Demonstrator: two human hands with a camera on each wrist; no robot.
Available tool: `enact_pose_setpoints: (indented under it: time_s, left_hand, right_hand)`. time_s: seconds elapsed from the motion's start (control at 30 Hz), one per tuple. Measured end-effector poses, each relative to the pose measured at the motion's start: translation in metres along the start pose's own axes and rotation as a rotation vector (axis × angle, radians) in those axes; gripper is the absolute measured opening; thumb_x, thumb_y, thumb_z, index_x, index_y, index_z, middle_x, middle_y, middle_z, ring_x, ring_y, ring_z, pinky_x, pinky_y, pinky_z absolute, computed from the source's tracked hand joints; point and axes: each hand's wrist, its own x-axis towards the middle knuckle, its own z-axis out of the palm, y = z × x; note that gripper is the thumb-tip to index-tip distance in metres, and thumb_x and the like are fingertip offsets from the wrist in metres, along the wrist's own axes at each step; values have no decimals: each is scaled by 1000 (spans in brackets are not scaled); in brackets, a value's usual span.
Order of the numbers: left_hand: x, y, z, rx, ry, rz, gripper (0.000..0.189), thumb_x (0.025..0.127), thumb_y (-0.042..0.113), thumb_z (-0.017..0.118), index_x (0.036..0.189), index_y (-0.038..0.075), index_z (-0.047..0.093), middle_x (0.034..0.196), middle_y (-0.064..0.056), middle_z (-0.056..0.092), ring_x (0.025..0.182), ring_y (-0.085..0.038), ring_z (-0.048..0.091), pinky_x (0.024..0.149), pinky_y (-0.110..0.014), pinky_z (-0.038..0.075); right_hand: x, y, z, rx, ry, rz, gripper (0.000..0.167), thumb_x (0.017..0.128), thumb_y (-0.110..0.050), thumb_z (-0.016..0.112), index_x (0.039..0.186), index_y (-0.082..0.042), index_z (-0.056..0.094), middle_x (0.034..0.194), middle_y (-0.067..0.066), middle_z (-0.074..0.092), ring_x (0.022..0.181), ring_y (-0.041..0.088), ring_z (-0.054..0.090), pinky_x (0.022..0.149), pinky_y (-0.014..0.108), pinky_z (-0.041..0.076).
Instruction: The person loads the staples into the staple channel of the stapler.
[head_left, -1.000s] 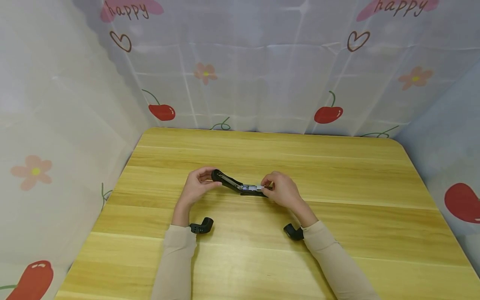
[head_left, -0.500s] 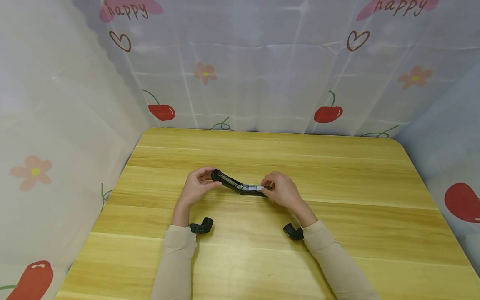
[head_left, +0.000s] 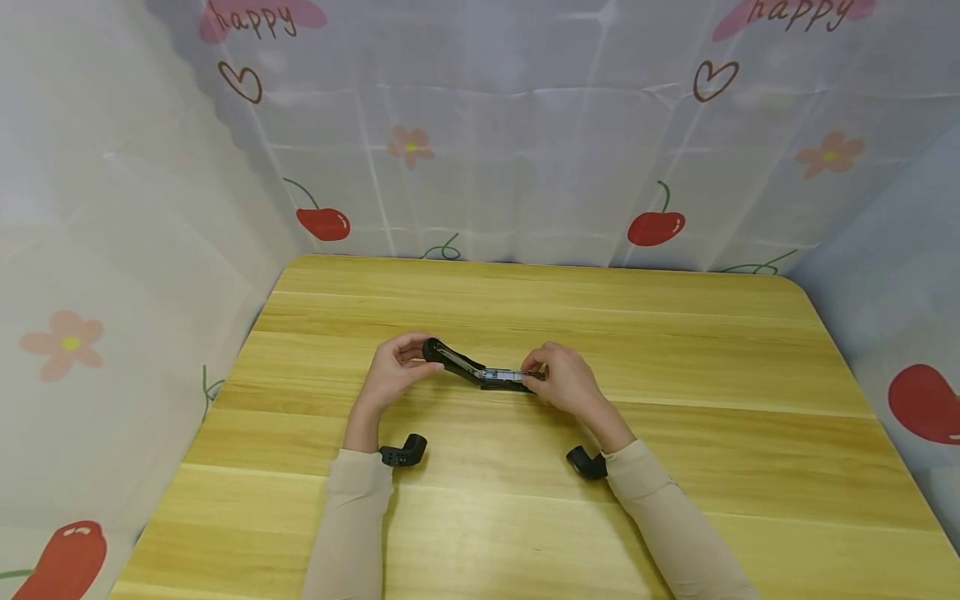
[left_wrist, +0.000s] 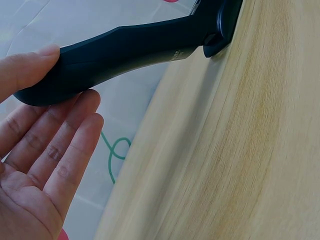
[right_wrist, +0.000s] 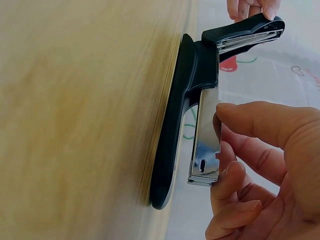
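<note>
Black stapler [right_wrist: 202,65] sits opened out on the bench, around the middle, between the two hands; base [right_wrist: 170,125] down, top arm [right_wrist: 245,30] swung back and slanting up to the left, metal magazine [right_wrist: 206,127] exposed. Pale strip [head_left: 501,375] in the channel, probably staples, too small to be sure. Right hand [head_left: 566,379] clamped on the magazine's free end, thumb at one edge, fingers curled in on the other side. Main risk here: anything in the channel could jam or sit crooked if the fingertips press at an angle, and a fingertip could get nipped if the top arm folds over. Left hand [head_left: 397,367] pinches the far tip of the top arm, thumb above, fingers below. Light hold, so a slip could let the arm drop or the hinge twist. Base looks narrow; uneven pull between the hands could tip or slide it on the smooth bench [head_left: 480,542]. Black wrist mounts [head_left: 405,451] hang well apart from the stapler, snag unlikely.
</note>
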Motion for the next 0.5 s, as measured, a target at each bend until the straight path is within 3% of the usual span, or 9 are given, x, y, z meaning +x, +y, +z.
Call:
enact_pose_setpoints:
  time_s: [0.27,0.5]
  left_hand:
    - [0,0,0,3,-4,-5,49,82,7,78,127,0,61,115,-20,65,98,-19,64,82,-23,55]
    - [-1,2,0,10,1,-4,50,82,7,78,128,-1,60,117,-22,64,101,-25,64,84,-22,54]
  right_hand:
    - [-3,-1,-2,11,12,21,13,84,-21,77,95,-14,74,91,1,66,70,13,56,61,29,47]
    - [-10,3,-11,39,84,82,22,86,-22,76,104,-10,73,94,4,66,69,14,53,59,29,43]
